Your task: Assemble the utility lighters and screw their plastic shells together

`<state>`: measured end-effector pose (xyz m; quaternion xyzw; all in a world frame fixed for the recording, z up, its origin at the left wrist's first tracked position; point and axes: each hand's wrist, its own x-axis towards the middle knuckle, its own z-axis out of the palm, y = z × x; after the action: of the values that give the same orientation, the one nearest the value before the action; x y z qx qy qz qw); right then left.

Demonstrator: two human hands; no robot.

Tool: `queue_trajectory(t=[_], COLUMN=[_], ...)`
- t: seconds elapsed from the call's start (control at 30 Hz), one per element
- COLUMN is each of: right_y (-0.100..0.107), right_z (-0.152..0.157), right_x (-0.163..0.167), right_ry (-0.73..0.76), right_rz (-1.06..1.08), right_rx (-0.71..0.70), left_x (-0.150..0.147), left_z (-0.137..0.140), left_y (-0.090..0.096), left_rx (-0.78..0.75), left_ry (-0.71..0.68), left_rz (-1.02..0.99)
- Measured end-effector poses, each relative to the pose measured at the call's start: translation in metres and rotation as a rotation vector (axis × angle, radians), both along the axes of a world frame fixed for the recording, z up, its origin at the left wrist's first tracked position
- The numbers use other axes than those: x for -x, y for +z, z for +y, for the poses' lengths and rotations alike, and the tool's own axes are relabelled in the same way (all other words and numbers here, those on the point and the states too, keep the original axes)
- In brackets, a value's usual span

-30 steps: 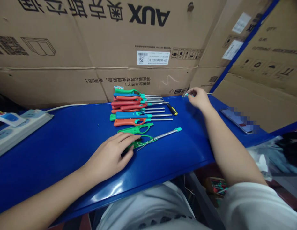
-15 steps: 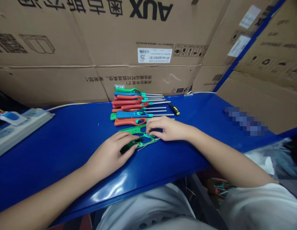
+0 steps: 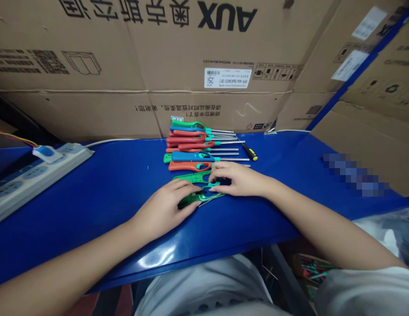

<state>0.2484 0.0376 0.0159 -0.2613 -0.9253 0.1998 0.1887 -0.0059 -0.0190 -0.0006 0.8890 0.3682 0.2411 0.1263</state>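
Observation:
My left hand [image 3: 164, 204] is closed round the handle end of an opened green lighter shell [image 3: 204, 197], thumb at the near side and fingers over the top. The shell is a long-nosed gas lighter half with a thin wire along it. At its trigger opening my right hand [image 3: 239, 179] pinches a small turquoise trigger piece [image 3: 213, 185]; the fingertips partly hide it. Just behind lies the other green shell half [image 3: 193, 177], its inner side up. A thin metal rod [image 3: 207, 201] shows along the near edge of the held shell.
Several assembled lighters, including an orange one [image 3: 187, 166] and a blue one [image 3: 189, 156], lie in a stack behind my hands. A yellow-black screwdriver [image 3: 250, 152] is beside their tips. A power strip [image 3: 36, 175] lies left; a cardboard wall [image 3: 125, 74] stands behind the blue table [image 3: 132, 175].
The camera view has turned slightly left, so everything sits further right. My right fingers have shifted a little at the turquoise piece; my left hand keeps its hold on the green shell.

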Motion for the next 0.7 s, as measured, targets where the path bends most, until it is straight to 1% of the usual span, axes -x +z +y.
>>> queue_trajectory(t=[0.07, 0.17, 0.3, 0.37, 0.4, 0.47, 0.57, 0.63, 0.7], right_y=[-0.002, 0.001, 0.009, 0.01, 0.011, 0.011, 0.011, 0.011, 0.01], right_z=[0.0, 0.001, -0.001, -0.003, -0.003, -0.004, -0.004, -0.003, -0.003], right_x=[0.001, -0.001, -0.005, -0.005, -0.005, -0.005, -0.006, -0.007, -0.008], right_ry=[-0.006, -0.052, -0.089, -0.079, -0.067, -0.026, 0.039, 0.063, 0.071], right_rz=[0.012, 0.093, 0.204, 0.199, 0.172, 0.086, -0.026, -0.062, -0.07], right_rx=[0.02, 0.059, 0.228, 0.289, 0.293, 0.252, 0.144, 0.102, 0.089], left_x=[0.0, 0.001, 0.003, 0.003, 0.003, 0.003, 0.003, 0.003, 0.002], left_z=[0.0, -0.001, -0.003, -0.003, -0.003, -0.003, -0.003, -0.003, -0.003], left_y=[0.0, 0.002, 0.005, 0.007, 0.007, 0.008, 0.008, 0.008, 0.008], left_rx=[0.016, 0.026, 0.024, 0.035, 0.045, 0.064, 0.075, 0.076, 0.075], left_ry=[0.001, 0.004, 0.0, 0.004, 0.008, 0.015, 0.022, 0.025, 0.025], left_rz=[0.003, 0.014, 0.055, 0.075, 0.082, 0.087, 0.086, 0.087, 0.089])
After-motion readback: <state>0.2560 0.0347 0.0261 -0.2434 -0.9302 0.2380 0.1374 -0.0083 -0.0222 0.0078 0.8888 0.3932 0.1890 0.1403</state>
